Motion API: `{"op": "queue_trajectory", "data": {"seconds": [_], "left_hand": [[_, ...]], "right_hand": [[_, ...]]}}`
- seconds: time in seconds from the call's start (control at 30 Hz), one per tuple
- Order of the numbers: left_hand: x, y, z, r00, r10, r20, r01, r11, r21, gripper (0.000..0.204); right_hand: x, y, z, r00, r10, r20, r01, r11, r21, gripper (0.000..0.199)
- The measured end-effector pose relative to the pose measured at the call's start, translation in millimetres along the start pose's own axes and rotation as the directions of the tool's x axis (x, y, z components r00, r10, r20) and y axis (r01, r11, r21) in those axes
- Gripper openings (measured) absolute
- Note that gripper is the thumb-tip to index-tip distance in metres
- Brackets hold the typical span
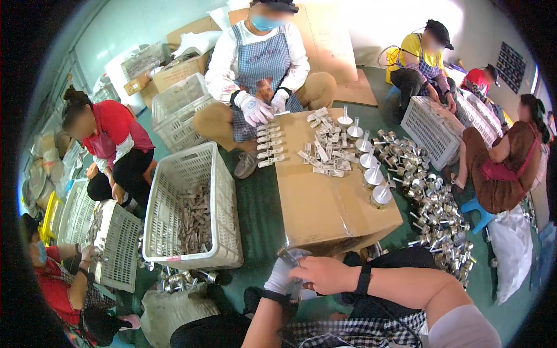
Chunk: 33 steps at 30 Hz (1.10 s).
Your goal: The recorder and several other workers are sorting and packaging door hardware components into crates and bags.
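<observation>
My left hand (281, 277), in a white glove, is closed around a small shiny metal part (286, 256) whose end sticks out above the fingers. Bare and wearing a black wristband, my right hand (326, 275) presses its fingers onto the same part. Both hands are just off the near edge of a large cardboard box (313, 203). On its top lie a loose pile of flat silver metal pieces (329, 152) and a neat row of similar pieces (270, 145). Along the right edge stand several round metal parts with white discs and upright stems (380, 194).
A white plastic crate (229, 232) holding metal strips (196, 223) stands left of the box. Many cylindrical metal parts (438, 214) cover the floor at right. Across the box sits a co-worker with gloved hands (255, 110); others work by crates (429, 130) around the room.
</observation>
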<state>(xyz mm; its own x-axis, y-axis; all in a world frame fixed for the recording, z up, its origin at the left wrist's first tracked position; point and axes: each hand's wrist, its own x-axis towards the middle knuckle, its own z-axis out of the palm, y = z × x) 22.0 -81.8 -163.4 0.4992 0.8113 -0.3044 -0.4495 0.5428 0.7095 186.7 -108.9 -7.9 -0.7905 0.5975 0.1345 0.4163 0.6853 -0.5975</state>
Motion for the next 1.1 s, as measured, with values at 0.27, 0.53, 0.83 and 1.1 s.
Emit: {"op": "queue_trajectory", "data": {"seconds": [0.27, 0.53, 0.83, 1.1], "left_hand": [[-1.2, -7.4, -6.3, 1.000, -0.005, 0.003, 0.005, 0.976, 0.218, 0.033], [-1.4, 0.4, 3.5, 1.000, 0.027, -0.014, -0.026, 0.995, 0.093, 0.022], [4.3, -1.8, -6.9, 0.996, 0.058, 0.066, -0.069, 0.982, 0.177, 0.022], [-2.9, 2.3, 5.8, 0.999, 0.043, 0.003, -0.043, 0.998, 0.046, 0.020]], "right_hand": [[-0.4, 1.6, 2.6, 1.000, -0.029, -0.007, 0.029, 0.999, -0.033, 0.038], [-0.7, 0.7, 1.8, 1.000, -0.017, 0.000, 0.017, 0.999, -0.031, 0.039], [-0.5, 1.2, 2.6, 0.998, -0.052, -0.046, 0.052, 0.999, -0.016, 0.035], [-2.4, 5.4, 6.3, 1.000, -0.029, -0.002, 0.029, 0.999, -0.045, 0.041]]}}
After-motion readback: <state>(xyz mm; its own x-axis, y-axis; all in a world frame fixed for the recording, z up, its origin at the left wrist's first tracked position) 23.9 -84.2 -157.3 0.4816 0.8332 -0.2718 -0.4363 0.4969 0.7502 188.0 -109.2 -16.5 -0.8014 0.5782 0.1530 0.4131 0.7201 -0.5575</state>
